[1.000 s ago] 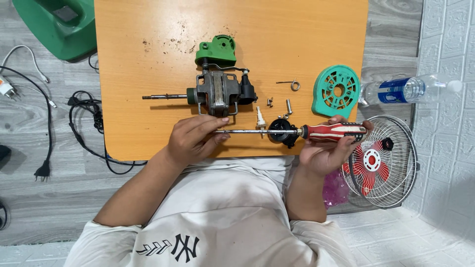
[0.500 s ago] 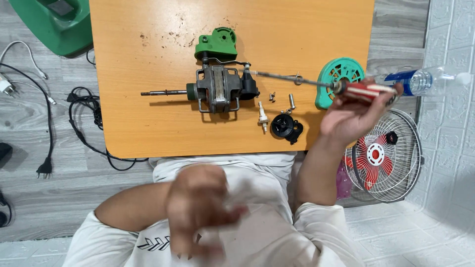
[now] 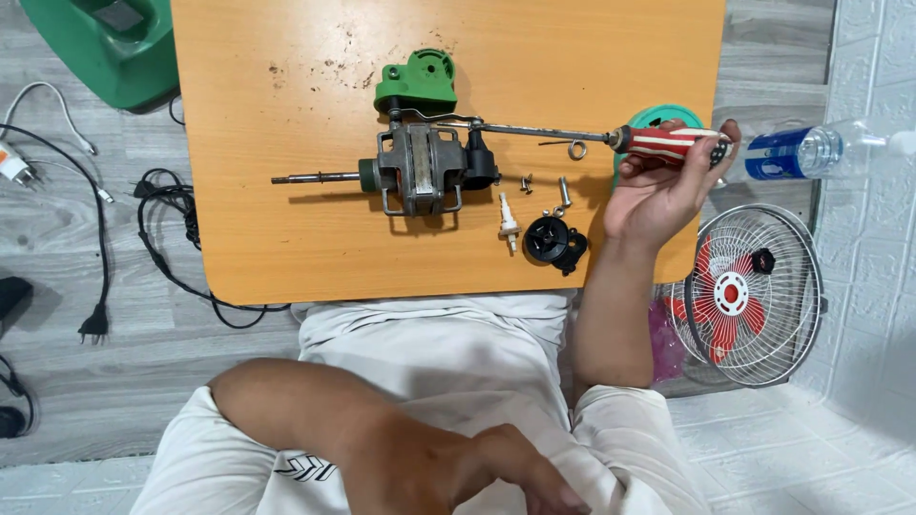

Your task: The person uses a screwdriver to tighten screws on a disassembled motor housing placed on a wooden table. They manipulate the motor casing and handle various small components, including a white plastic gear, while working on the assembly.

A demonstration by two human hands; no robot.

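Observation:
My right hand [image 3: 663,186] grips the red-and-white handle of a long screwdriver [image 3: 572,135] held level over the orange table [image 3: 286,248]. Its tip reaches the black rear end of a grey metal fan motor [image 3: 420,170] lying on the table with its shaft pointing left. A green plastic housing [image 3: 418,84] sits just behind the motor. My left hand [image 3: 520,477] rests low over my lap, off the table, fingers curled with nothing in it. A black round knob part [image 3: 555,241], a small white piece [image 3: 508,224] and loose screws [image 3: 544,186] lie near the motor.
A teal round fan cover [image 3: 658,116] peeks out behind my right hand. A water bottle [image 3: 811,153] and a wire fan grille with red blades [image 3: 744,291] lie on the floor at right. A green fan base [image 3: 105,48] and black power cords [image 3: 162,215] lie at left.
My right hand carried the screwdriver from the table's front edge up to the motor's rear. My left hand let go of its shaft and dropped to my lap.

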